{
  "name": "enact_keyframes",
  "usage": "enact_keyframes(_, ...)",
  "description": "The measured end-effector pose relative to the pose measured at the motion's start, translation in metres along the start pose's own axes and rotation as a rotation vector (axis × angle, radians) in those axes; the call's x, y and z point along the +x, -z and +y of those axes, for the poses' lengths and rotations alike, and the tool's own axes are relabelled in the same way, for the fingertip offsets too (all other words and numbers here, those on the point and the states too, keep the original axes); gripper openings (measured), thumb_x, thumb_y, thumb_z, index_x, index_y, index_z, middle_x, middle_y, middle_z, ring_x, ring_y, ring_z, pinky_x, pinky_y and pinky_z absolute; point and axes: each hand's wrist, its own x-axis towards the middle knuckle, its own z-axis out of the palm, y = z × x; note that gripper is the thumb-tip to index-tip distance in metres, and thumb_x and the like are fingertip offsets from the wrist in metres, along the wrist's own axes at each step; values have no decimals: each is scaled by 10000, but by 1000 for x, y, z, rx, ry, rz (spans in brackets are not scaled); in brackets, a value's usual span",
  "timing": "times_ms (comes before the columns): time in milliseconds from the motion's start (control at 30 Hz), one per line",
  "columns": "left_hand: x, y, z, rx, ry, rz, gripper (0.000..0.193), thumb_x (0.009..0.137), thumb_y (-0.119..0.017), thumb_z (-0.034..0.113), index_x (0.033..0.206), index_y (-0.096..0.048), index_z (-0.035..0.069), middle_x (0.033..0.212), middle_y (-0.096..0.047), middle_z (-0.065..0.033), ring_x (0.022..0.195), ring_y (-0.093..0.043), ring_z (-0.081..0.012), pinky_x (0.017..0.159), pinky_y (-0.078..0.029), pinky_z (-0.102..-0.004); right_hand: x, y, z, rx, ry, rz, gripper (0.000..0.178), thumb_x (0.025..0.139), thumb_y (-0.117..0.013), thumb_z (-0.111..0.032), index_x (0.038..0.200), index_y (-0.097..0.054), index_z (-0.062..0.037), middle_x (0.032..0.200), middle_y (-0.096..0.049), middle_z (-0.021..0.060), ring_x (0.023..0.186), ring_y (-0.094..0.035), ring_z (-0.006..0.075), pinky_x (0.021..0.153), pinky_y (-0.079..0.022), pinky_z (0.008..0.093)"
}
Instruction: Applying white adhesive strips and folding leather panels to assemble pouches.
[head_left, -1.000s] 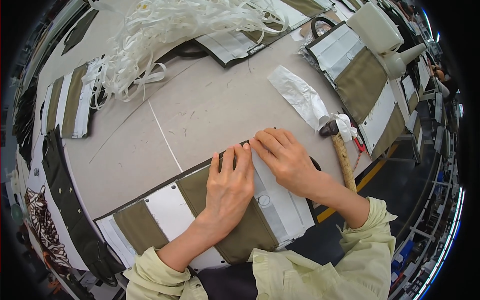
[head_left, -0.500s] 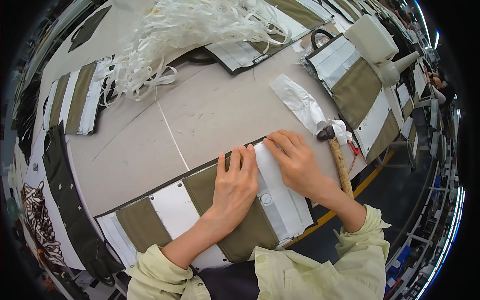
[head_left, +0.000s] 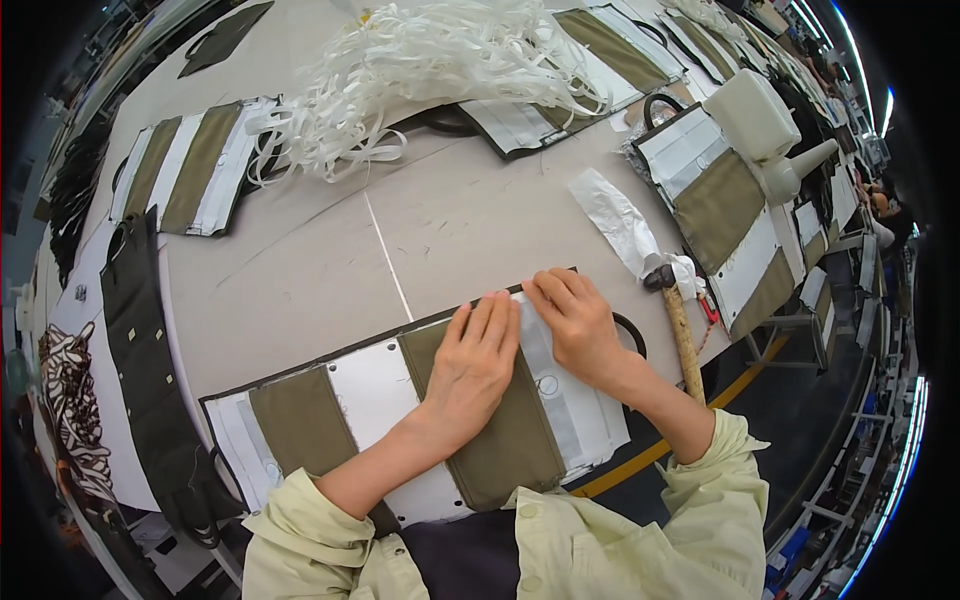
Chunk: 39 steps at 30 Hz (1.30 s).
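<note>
A flat bag panel (head_left: 505, 435) with olive and white bands and a black edge lies along the near side of the table, below my hands. My left hand (head_left: 474, 355) rests on an olive band, its fingers stretched out and their tips at the far edge. Beside it, my right hand (head_left: 575, 325) is closed with bent fingers on that same far edge, over the white band; its thumb is mostly hidden. A dark loop handle (head_left: 636, 338) shows past my right wrist, at the panel's right end.
A hammer (head_left: 683, 335) with a wooden handle lies to the right, near crumpled white paper (head_left: 612, 222) and a white plastic bottle (head_left: 752, 115). White ribbons (head_left: 420, 70) are heaped at the back. More striped panels (head_left: 190, 165) and a dark strap piece (head_left: 150, 370) lie around.
My right hand's fingers have drawn in a little at the far edge. The dark handle at the panel's right end now shows. The whole view has shifted slightly.
</note>
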Motion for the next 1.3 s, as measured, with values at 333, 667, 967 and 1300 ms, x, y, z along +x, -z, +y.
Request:
enact_keyframes(333,-51,21,-34,126,82,-36,614,784,-632,-3,1387,-567,-99,1315,-582,-222,1224,-564,-340,1078,-456,-475,12,5,-26,-55,-13,-89,526,705,-641,81,1226,-607,147,1174,-588,206,1131,-597,373,948,-519,444)
enact_keyframes(667,-76,36,-46,233,83,-65,559,841,-632,88,1348,-573,-141,1316,-583,-220,1271,-549,-322,1062,-477,-466,15,-8,-55,-127,33,-97,588,678,-616,93,1265,-617,100,1228,-625,209,1163,-613,400,998,-501,496)
enact_keyframes(967,-189,110,-86,60,361,-13,501,810,-628,-32,1304,-595,-114,1310,-601,-240,1276,-571,-394,1109,-456,-503,51,-4,-86,-64,-5,-216,416,770,-620,111,1184,-642,88,1111,-614,189,1019,-615,374,884,-519,463)
enact_keyframes(1300,-256,130,-137,185,582,163,382,878,-652,-24,1256,-645,-80,1281,-621,-189,1249,-590,-357,1102,-453,-512,108,-78,-171,195,363,-206,503,730,-637,97,1229,-617,149,1194,-574,200,1070,-591,351,908,-523,458)
